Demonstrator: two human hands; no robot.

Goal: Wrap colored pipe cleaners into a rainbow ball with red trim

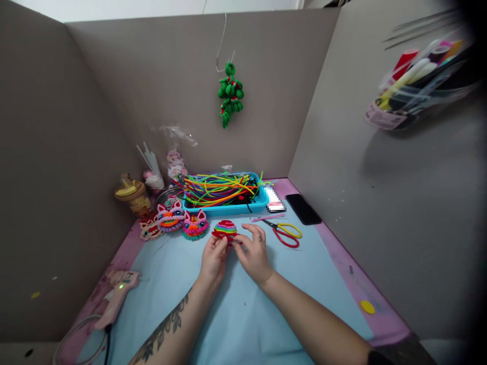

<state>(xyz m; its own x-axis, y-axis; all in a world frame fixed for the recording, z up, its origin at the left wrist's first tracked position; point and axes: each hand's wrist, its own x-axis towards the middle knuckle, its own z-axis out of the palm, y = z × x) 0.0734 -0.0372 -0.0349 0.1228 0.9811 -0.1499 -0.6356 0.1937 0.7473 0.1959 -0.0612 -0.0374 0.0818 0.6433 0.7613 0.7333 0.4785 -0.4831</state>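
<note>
Between my two hands is a small rainbow-striped dome-shaped craft piece (225,227) with a fuzzy red lower edge, seemingly made of pipe cleaners. My left hand (214,257) pinches its red edge from the left with thumb and fingers. From the right, my right hand (255,256) has its thumb and index finger closed on the red edge, the other fingers raised. What lies under the fingertips is hidden. Left of the piece sits a finished-looking pink and teal animal head (195,225). Scissors (286,234) with red and yellow handles lie to the right.
A blue tray (228,209) of colourful pipe cleaners stands at the back. A glue gun (117,299) with a lit green light and cable lies left. A black phone (303,209) lies right. Grey panels enclose three sides; a pen holder (399,109) hangs on the right one.
</note>
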